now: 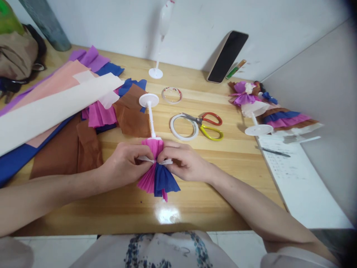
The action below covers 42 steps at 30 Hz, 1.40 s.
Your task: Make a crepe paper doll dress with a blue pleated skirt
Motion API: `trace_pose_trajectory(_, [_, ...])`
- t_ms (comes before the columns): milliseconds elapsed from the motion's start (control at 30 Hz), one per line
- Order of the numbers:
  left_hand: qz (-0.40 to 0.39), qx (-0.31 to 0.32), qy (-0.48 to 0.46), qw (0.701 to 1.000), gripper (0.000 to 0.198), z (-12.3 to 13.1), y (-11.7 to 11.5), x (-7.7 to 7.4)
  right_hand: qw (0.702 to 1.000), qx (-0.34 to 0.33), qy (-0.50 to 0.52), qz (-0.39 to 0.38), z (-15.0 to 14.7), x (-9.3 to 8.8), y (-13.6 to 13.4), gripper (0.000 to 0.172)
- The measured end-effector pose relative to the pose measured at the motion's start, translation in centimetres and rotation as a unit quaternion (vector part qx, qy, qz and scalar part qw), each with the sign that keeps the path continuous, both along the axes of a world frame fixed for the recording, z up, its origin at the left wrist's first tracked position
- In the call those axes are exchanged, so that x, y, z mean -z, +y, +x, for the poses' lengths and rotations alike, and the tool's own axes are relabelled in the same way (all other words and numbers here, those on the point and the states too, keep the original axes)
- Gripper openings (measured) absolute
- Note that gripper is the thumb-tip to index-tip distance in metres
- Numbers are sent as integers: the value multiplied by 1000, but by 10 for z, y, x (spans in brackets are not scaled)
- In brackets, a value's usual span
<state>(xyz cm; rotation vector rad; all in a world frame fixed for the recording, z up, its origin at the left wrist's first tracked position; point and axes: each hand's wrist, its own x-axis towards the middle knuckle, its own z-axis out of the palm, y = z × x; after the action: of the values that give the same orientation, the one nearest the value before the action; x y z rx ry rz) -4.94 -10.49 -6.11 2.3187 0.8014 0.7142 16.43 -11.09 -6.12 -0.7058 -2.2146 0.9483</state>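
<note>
As L hand [126,163] & R hand [185,160] pinch white strip [167,162], pull evenly, keeping pink/blue paper [163,178] centred btwn grips (prob. tears easily).

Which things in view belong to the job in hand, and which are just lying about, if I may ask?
Likely in the job: pink pleated paper, blue pleated paper, white strip, white stand, scissors, paper sheets.
Apparently lying about: phone, pen, brown bag.
</note>
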Motion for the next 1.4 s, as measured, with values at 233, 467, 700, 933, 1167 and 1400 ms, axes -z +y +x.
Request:
trace_pose_trajectory(233, [-129,-58,-63,988,8,1,-1,-2,1000,8,-3,-5,0,0,-1,21])
trace_pose_trajectory(467, [-130,-73,-80,986,11,-2,-6,-2,1000,8,4,4,0,2,-1,22])
trace_pose_trajectory(700, [-93,-67,-80,990,9,-4,-12,-10,1000,12,1,8,0,0,-1,23])
trace_pose_trajectory(933, [-48,-44,-67,996,14,-7,-10,-8,1000,14,13,12,1,4,-3,19])
trace_pose_trajectory(1167, [107,42,-57,992,18,-10,-4,-2,999,35,33,15,1,10,-7,17])
trace_pose_trajectory(1400, [144,76,-22,986,17,-9,0,0,998,51,23,23,2,10,-5,16])
